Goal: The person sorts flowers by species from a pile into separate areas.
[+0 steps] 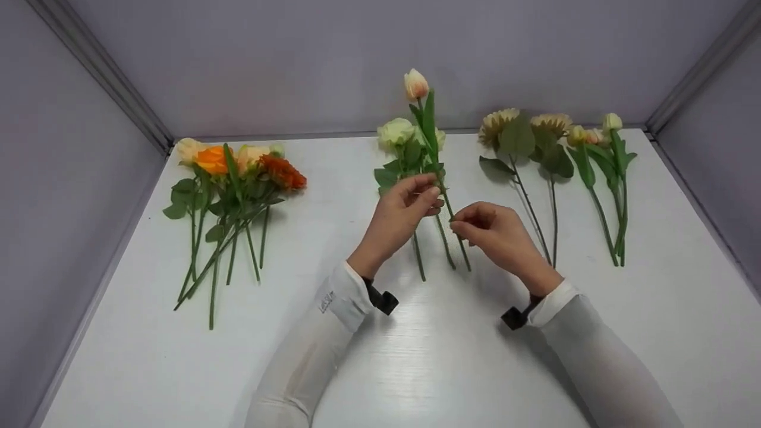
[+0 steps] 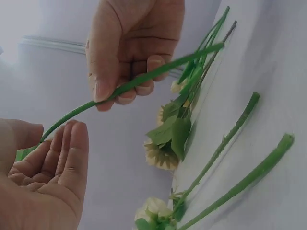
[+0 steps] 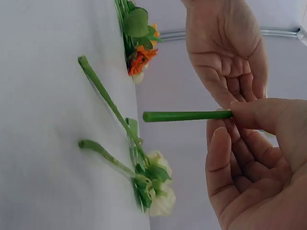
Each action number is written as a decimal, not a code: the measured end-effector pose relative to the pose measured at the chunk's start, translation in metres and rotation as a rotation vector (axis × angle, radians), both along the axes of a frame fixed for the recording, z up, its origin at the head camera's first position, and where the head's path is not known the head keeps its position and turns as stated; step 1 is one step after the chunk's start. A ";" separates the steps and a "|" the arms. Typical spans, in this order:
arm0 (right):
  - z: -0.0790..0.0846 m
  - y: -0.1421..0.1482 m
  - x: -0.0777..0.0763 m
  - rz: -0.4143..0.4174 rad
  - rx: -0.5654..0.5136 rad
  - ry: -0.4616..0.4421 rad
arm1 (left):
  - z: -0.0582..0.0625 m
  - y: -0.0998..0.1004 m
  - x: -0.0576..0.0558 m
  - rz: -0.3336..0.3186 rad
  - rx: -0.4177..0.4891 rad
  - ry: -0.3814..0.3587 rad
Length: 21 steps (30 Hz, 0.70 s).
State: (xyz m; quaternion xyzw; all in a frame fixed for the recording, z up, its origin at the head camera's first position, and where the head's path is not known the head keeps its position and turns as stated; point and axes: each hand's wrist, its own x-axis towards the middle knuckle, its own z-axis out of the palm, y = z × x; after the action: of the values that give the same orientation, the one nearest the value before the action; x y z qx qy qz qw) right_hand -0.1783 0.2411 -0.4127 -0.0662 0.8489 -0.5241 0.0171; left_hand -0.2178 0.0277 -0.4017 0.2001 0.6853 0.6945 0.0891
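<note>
A pale pink and white tulip is held up over the table between both hands. The left hand pinches its stem just below the leaves, thumb against fingers. Lower on the same stem, the right hand pinches with thumb and index finger; the bare stem end sticks out past it in the right wrist view. Beneath and behind the left hand lie white roses with green leaves, partly hidden by the hand and the tulip. Their stems point toward the person.
At the left lies a mixed bunch with an orange rose and a rust-orange flower. Two beige flowers lie right of the middle, and several tulips at the far right. Grey walls border the white table.
</note>
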 end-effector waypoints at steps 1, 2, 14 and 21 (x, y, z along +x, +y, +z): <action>0.002 0.006 -0.001 -0.016 0.026 0.014 | 0.001 0.000 0.002 -0.001 -0.088 0.052; 0.003 0.013 -0.001 -0.033 0.051 0.026 | 0.002 0.000 0.005 -0.007 -0.183 0.115; 0.022 0.157 -0.012 -0.322 0.487 -0.024 | -0.001 0.046 0.063 -0.319 -1.039 0.999; 0.006 0.214 -0.014 -0.352 0.661 -0.051 | -0.022 0.065 0.080 -0.407 -1.194 1.064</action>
State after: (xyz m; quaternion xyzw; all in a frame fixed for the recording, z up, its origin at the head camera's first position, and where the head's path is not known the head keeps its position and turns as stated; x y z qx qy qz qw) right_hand -0.1921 0.4552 -0.4063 0.1028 0.9700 -0.2180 -0.0318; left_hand -0.1374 0.0932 -0.4237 0.5413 0.8402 -0.0038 -0.0320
